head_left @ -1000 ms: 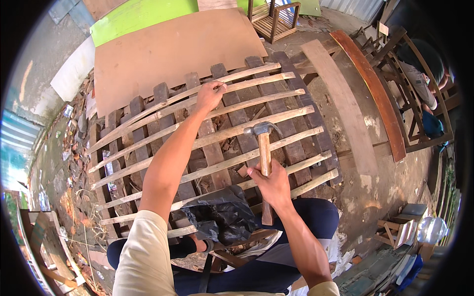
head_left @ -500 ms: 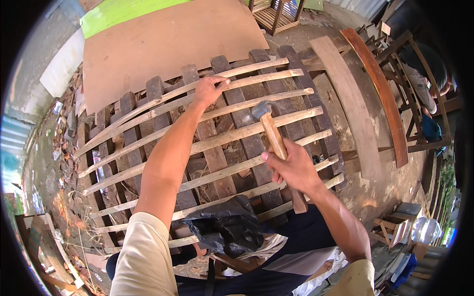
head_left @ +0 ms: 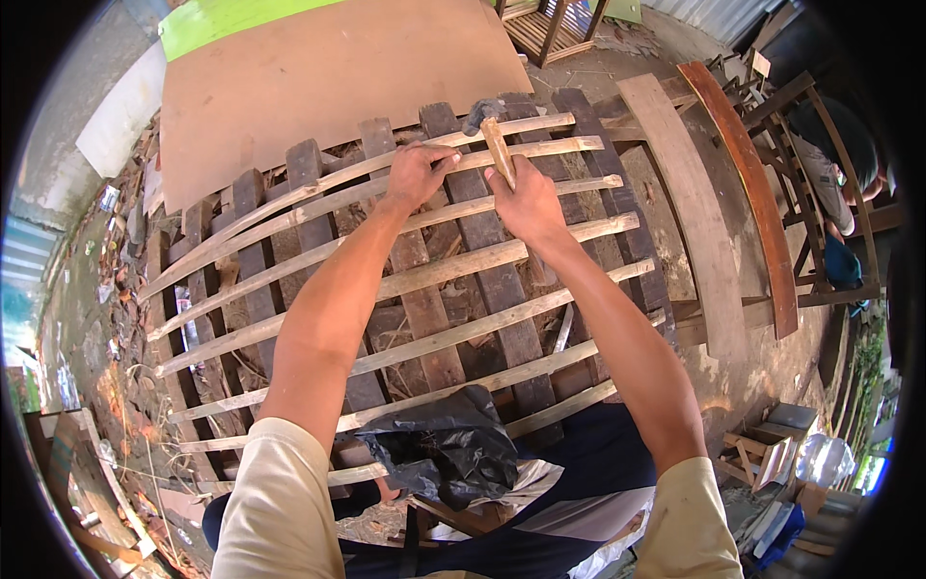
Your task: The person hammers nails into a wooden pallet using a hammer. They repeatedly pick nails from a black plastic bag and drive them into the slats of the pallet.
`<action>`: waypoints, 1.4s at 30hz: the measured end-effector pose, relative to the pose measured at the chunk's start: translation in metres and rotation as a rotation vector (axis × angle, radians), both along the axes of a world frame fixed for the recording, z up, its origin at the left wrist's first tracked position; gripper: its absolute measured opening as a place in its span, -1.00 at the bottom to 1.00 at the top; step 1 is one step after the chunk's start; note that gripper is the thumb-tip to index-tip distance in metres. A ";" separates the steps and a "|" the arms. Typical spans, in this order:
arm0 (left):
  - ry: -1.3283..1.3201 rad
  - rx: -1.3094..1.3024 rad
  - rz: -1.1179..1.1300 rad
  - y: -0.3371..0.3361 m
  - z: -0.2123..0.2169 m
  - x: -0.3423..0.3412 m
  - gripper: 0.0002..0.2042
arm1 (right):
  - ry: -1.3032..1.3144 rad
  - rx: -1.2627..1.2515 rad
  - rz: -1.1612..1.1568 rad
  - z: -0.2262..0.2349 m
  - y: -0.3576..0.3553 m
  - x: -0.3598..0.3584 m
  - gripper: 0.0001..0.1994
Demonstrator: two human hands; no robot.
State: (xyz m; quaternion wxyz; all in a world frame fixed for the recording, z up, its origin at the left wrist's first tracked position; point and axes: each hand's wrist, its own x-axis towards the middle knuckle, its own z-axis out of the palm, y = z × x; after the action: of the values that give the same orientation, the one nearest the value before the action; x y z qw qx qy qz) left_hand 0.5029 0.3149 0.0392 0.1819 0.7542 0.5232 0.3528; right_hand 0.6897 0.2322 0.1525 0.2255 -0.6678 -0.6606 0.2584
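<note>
My right hand (head_left: 528, 201) is wrapped round the wooden handle of a hammer (head_left: 498, 147). Its grey head is raised over the farthest of several thin wooden strips (head_left: 550, 123), close to my left fingertips. My left hand (head_left: 422, 176) rests on the two farthest strips, thumb and fingers pinched together; anything small between them is too hard to make out. The strips lie spaced apart across dark wooden slats (head_left: 470, 224), which run away from me. A crumpled black plastic bag (head_left: 446, 446) lies at the near side, by my lap.
A large brown board (head_left: 328, 87) lies beyond the slats. On the right are a pale plank (head_left: 680, 203) and a reddish-brown plank (head_left: 752, 203). Farther right, another person (head_left: 825, 159) is beside a dark wooden frame (head_left: 805, 207). Litter covers the ground at left.
My right hand has carried the hammer away from me and slightly left, from the middle strips to the far ones. My left hand stays at the far strips, shifted slightly.
</note>
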 end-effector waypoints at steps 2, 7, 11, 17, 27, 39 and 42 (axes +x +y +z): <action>0.023 0.027 -0.001 0.002 -0.004 -0.001 -0.81 | -0.011 -0.031 0.018 -0.011 0.003 -0.002 -0.62; 0.027 0.104 0.014 0.004 -0.013 0.002 -0.83 | -0.065 0.012 0.079 -0.002 0.012 -0.002 -0.67; 0.011 0.096 0.012 0.008 -0.019 -0.001 -0.84 | -0.078 0.088 0.105 -0.015 0.010 -0.004 -0.68; 0.007 0.119 0.017 0.008 -0.020 -0.003 -0.84 | -0.040 0.047 0.080 0.000 0.011 -0.006 -0.66; 0.023 0.135 0.025 0.004 -0.019 0.003 -0.85 | -0.017 0.047 0.050 -0.015 0.007 -0.011 -0.69; -0.024 0.062 -0.042 0.003 -0.010 -0.004 -0.83 | -0.180 -0.096 0.083 -0.008 0.017 -0.012 -0.62; 0.070 0.110 -0.080 -0.005 -0.006 -0.022 -0.72 | -0.103 -0.089 0.046 0.015 0.013 -0.015 -0.62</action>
State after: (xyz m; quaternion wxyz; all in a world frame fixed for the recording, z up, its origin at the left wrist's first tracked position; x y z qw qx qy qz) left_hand 0.4810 0.3096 0.0330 0.1359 0.7952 0.4783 0.3470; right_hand 0.6750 0.2449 0.1671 0.1554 -0.6743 -0.6742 0.2580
